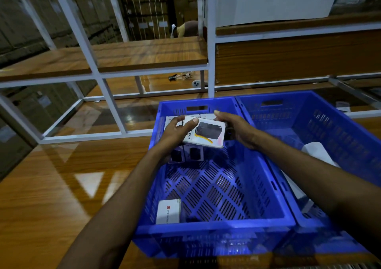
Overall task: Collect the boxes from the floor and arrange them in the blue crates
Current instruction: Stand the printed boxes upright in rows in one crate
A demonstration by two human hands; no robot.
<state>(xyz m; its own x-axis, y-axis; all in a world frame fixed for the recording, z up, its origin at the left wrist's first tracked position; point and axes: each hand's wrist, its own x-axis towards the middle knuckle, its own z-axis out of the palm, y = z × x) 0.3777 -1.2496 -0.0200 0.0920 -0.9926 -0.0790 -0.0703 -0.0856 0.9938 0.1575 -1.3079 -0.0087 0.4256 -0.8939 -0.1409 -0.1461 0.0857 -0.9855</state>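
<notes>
Over the far end of the left crate, both hands hold one white box flat: the left hand grips its left edge with the thumb on top, the right hand closes on its right side. The box hangs above a row of like boxes standing against the far wall, with more white tops behind the hands. To seat it well, I would turn it to match that row, lower it into the gap just right of the standing ones, and press it against them so the line stays tight and no space is wasted. Another white box lies alone at the near left corner and could join the row later. The right crate touches the first one and holds something white, unclear what. Both crates sit on a glossy wooden surface that mirrors the lights. Behind stands a white metal rack with wooden shelves, and stacked cartons fill the dim room beyond.
</notes>
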